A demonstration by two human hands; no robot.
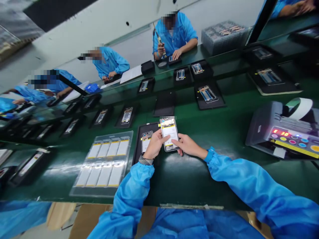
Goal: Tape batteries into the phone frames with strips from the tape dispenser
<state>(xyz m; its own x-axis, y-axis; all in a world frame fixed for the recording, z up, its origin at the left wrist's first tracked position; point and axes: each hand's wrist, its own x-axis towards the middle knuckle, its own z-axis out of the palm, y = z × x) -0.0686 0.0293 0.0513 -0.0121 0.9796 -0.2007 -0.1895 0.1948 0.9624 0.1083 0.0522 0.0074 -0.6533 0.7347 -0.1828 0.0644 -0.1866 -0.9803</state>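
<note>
Between my two hands I hold an opened phone (169, 127), its white battery and the circuit board at its top facing me. My left hand (156, 145) grips the phone's left edge, thumb over the battery. On the lower right edge my right hand (187, 145) is closed, its thumb also lying on the battery. Just behind my left hand, a second opened phone (147, 136) lies in a black tray (138, 146), partly covered by my hand. To the left is a clear plastic tray (82, 189) with several white batteries (111, 148) in two rows.
A tape dispenser (289, 129) with a lit red display stands at the right. Black trays with opened phones (208, 94) line the green bench (211, 129). One black tray (164, 104) holds no phone. Co-workers in blue sit across; one person (174, 36) holds a screwdriver-like tool (159, 39).
</note>
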